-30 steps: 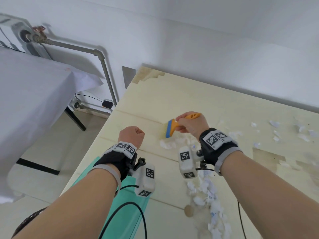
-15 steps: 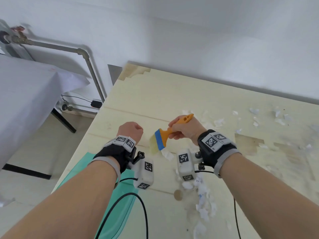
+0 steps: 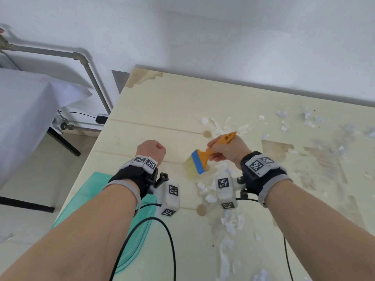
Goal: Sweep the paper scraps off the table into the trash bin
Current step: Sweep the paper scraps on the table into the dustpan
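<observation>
White walls are standing behind a pale wooden table [image 3: 162, 110], and a grey pipe [image 3: 89, 72] is running down the wall on the left. Paper scraps [image 3: 229, 222] are lying all over the table, many near the right hand [image 3: 229, 151]. That hand is gripping an orange brush [image 3: 205, 157], with its bristles pointing down at the table. The left hand [image 3: 151, 150] is curling into a fist, holding nothing. A green bin [image 3: 129, 226] is sitting below the table's left edge.

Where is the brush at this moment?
In the head view, the brush is at centre, held by the right hand over the table, near paper scraps.
</observation>
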`<state>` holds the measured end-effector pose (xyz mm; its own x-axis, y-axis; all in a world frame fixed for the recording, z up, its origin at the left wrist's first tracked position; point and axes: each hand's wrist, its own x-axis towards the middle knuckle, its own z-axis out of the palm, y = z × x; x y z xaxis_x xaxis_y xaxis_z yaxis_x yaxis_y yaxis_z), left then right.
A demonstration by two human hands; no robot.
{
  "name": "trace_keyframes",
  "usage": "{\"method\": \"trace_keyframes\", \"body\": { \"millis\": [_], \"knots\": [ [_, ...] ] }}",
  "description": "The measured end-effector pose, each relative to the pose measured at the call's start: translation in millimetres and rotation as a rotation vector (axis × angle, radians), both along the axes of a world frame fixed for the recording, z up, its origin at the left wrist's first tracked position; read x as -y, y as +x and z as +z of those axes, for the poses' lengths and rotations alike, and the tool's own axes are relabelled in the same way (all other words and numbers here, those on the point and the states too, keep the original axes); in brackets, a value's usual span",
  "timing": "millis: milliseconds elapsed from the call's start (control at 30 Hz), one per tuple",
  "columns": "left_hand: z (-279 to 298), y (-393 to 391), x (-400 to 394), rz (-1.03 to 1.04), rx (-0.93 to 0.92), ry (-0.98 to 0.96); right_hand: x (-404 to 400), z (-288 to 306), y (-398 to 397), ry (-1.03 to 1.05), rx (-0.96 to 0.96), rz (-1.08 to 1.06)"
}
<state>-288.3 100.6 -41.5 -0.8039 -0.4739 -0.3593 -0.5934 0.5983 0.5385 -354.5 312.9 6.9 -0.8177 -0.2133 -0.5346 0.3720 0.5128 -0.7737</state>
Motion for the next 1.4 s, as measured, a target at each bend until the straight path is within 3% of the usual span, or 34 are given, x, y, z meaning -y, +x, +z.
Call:
{"method": "trace_keyframes", "body": {
  "millis": [200, 300, 367, 500, 667, 767, 867, 967, 1167, 1233, 1333, 1400],
  "knots": [
    [1, 8, -5, -0.018, 0.005, -0.003, -43, -2, -4, 0.232, -0.111, -0.233],
    [2, 14, -4, -0.014, 0.017, 0.005, -48, 7, 5, 0.036, -0.136, -0.272],
    [4, 17, -6, -0.01, 0.019, 0.017, -37, 7, 21, -0.052, -0.064, -0.156],
    [7, 22, -15, -0.027, 0.002, 0.054, -19, -7, 50, 0.031, 0.01, 0.023],
    [6, 36, -22, -0.01, 0.006, 0.079, -60, -4, 34, 0.215, -0.122, -0.184],
    [6, 46, -27, 0.027, 0.018, 0.087, -71, 4, 28, 0.143, -0.197, -0.264],
    [8, 56, -36, 0.069, 0.011, 0.091, -55, 2, 44, -0.016, -0.078, -0.105],
    [10, 65, -47, 0.108, -0.015, 0.112, -41, -8, 67, -0.009, 0.036, 0.085],
    [8, 88, -67, 0.186, -0.017, 0.18, -84, -6, 60, 0.168, -0.167, -0.113],
    [6, 94, -72, 0.199, -0.005, 0.186, -90, 1, 60, 0.115, -0.201, -0.148],
    [6, 101, -80, 0.21, 0.008, 0.197, -78, 2, 80, -0.087, -0.061, -0.032],
    [7, 105, -87, 0.21, 0.008, 0.199, -68, -6, 96, -0.092, 0.004, 0.088]
  ]
}}
